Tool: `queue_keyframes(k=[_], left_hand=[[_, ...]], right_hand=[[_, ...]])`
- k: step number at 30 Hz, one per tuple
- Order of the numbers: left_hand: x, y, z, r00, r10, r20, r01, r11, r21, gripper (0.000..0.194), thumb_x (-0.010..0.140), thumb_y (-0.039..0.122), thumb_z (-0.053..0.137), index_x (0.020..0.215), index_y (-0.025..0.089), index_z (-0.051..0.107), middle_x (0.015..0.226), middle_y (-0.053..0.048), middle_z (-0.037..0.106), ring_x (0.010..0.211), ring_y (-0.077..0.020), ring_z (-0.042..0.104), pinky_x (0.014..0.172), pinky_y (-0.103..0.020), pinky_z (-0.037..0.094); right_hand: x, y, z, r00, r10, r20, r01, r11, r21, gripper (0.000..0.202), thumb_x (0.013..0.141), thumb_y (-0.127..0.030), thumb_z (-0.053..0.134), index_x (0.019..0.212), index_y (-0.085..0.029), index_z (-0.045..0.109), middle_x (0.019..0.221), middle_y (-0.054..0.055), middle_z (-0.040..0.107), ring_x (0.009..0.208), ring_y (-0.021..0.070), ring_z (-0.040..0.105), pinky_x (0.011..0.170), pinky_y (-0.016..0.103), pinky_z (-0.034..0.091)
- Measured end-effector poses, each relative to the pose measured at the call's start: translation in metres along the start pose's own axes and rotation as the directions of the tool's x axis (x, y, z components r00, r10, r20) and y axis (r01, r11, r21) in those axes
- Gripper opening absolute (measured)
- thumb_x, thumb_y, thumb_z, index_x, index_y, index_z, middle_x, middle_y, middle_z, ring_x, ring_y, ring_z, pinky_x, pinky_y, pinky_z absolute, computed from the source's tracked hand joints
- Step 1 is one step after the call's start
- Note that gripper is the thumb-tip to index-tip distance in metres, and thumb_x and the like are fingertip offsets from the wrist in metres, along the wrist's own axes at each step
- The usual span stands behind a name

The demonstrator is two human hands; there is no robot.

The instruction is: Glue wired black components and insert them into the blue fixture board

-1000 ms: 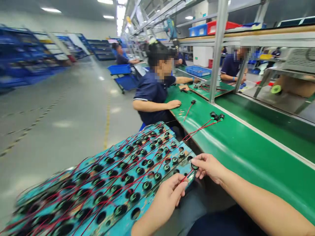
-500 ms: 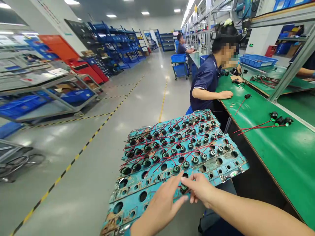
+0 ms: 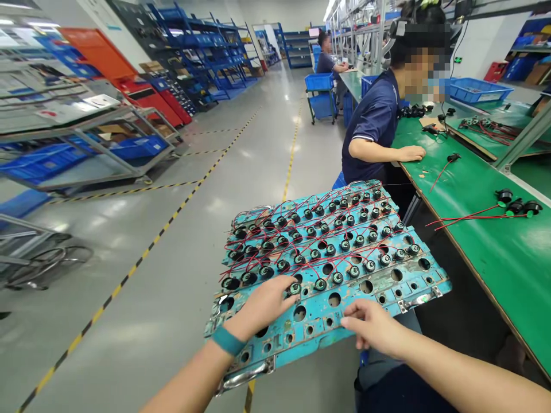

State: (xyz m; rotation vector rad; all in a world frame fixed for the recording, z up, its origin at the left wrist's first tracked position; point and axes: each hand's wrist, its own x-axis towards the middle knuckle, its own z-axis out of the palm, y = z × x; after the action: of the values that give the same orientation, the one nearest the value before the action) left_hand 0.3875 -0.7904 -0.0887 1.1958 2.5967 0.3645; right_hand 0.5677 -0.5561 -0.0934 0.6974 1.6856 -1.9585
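Factory floor: Grey and shiny, the floor (image 3: 181,321) was crossed by black-and-yellow tape (image 3: 172,221), with blue shelving (image 3: 189,43) beyond and a blue trolley (image 3: 319,97) at the far end of the aisle.
Turquoise board: Paint worn and drilled with holes, the board (image 3: 317,304) lay in front of a person at work, one metal handle (image 3: 419,300) at its near right corner and another at its near left.
Black round parts: Rows of parts (image 3: 345,245) trailing thin red wires filled the board from its far edge to past its middle; open holes lined the near edge.
Left hand: Banded in teal at the wrist, the left hand (image 3: 269,301) reached over the board's left half, thumb and fingertips slightly apart about a black part (image 3: 294,289), the leftmost in view in the nearest filled row; whether they gripped it firmly could not be told.
Right hand: Half open, fingers loosely curled and nothing visible between them, the right hand (image 3: 372,328) hovered by the near edge, right of its middle.
Green bench: Three black pieces (image 3: 516,206) lay together on the bench (image 3: 495,252), their red wires reaching its left edge, where a co-worker (image 3: 374,123) in navy rested a forearm.
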Motion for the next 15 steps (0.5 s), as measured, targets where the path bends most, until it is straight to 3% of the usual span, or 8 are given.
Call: queue_keyframes(k=[5,8,11,15], left_hand=[[0.018,-0.009,0.018,0.994,0.044,0.098,-0.039,0.998,-0.055,0.026,0.086,0.026,0.067,0.11,0.021,0.074,0.1,-0.007,0.08,0.086,-0.0244,0.075,0.08,-0.033,0.058],[0.021,-0.01,0.021,0.987,0.063,0.145,-0.054,0.996,-0.065,0.031,0.084,0.022,0.067,0.114,0.024,0.074,0.102,-0.007,0.079,0.089,-0.0244,0.074,0.083,-0.034,0.056],[0.023,-0.012,0.022,0.981,0.06,0.183,-0.053,0.998,-0.044,0.033,0.081,0.02,0.072,0.114,0.026,0.075,0.105,-0.007,0.078,0.099,-0.0269,0.073,0.091,-0.037,0.054],[0.022,-0.012,0.023,0.983,0.017,0.183,-0.022,0.999,0.027,0.048,0.076,0.019,0.078,0.123,0.025,0.071,0.112,-0.01,0.076,0.108,-0.0305,0.069,0.097,-0.043,0.051]], right_hand=[[-0.04,0.021,-0.076,0.991,-0.012,-0.132,0.006,0.999,-0.042,0.043,0.072,-0.052,0.075,0.094,-0.017,0.062,0.075,-0.003,0.062,0.049,0.0096,0.059,0.044,0.022,0.041],[-0.064,0.03,-0.11,0.98,-0.005,-0.198,-0.001,0.999,-0.034,0.047,0.072,-0.057,0.074,0.095,-0.017,0.064,0.078,0.0,0.063,0.052,0.0106,0.059,0.046,0.023,0.042],[-0.082,0.041,-0.133,0.971,-0.015,-0.237,0.002,0.998,-0.055,0.05,0.076,-0.06,0.073,0.098,-0.017,0.065,0.075,0.0,0.062,0.056,0.0127,0.06,0.049,0.024,0.043],[-0.1,0.059,-0.148,0.976,-0.032,-0.214,0.014,0.996,-0.084,0.052,0.081,-0.062,0.07,0.104,-0.016,0.065,0.079,0.001,0.063,0.061,0.0141,0.061,0.051,0.024,0.045]])
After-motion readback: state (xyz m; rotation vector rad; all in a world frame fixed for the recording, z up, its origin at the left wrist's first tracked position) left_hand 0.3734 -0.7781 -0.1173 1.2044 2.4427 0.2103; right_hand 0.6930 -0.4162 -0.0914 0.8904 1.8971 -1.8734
